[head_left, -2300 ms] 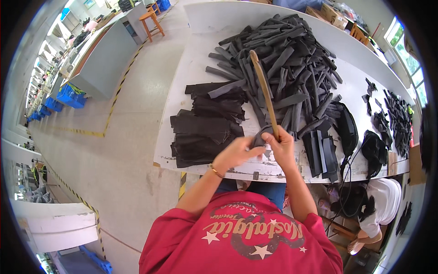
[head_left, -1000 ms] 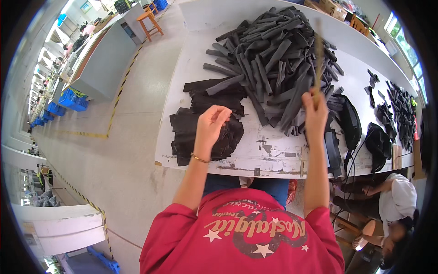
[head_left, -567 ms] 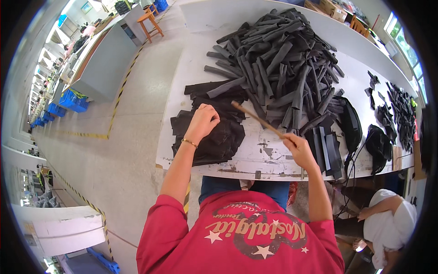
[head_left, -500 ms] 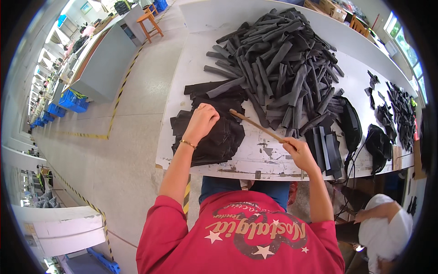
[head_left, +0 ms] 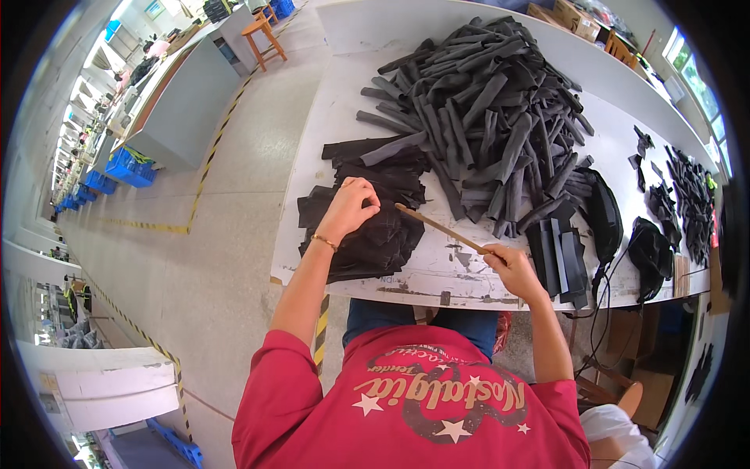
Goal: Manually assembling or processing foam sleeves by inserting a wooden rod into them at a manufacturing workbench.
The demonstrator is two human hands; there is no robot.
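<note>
My right hand grips one end of a thin wooden stick. The stick slants up and left, its far tip at the right side of a stack of flat black fabric pieces. Over that stack is my left hand, thumb and fingers curled together. Whatever its fingertips pinch, if anything, is too small to make out. Beyond both hands rises a large heap of rolled dark grey fabric tubes. One loose tube lies across the back of the flat stack.
The white table has a worn front edge. To the right lie dark flat strips, black bag-like pieces and more black scraps. A low wall bounds the back. At the lower right, a person's white sleeve shows near a wooden stool.
My hands keep nearly the same places, with the stick's tip slightly lower against the stack. The person in white at the lower right has moved down and left, exposing a wooden stool.
</note>
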